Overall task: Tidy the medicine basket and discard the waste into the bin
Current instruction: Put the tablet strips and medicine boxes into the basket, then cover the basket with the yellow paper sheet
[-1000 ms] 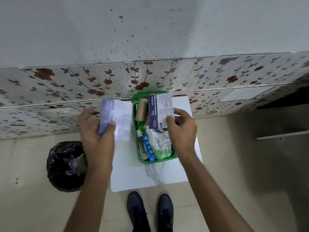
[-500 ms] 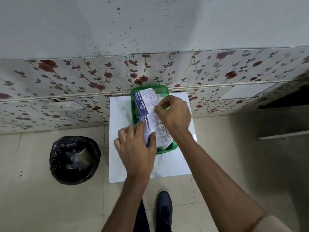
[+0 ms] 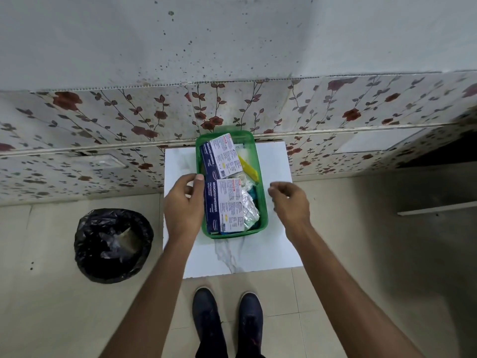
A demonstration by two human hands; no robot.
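Because the basket [image 3: 260, 202] lies straight ahead between the two hands, its long axis running away from the body toward the tiled wall [image 3: 103, 120], whatever is done next is judged to turn on a reach to either long side. It sits on the white counter [image 3: 273, 244], at the far middle. Two dressing boxes are laid flat on top of its contents, end to end along the axis: the far box [image 3: 222, 155] and the near box [image 3: 225, 205]. Foil strips [image 3: 249, 206] and a yellow item [image 3: 249, 167] are seen beside them on the right.

The left hand [image 3: 183, 206] is the nearer one: its thumb is laid against the left rim, the fingers curled loosely, nothing clamped. The right hand [image 3: 290, 200] is held just clear of the right rim, half open and empty.

The bin [image 3: 113, 245], lined in black, stands on the floor to the left, well apart from the basket.
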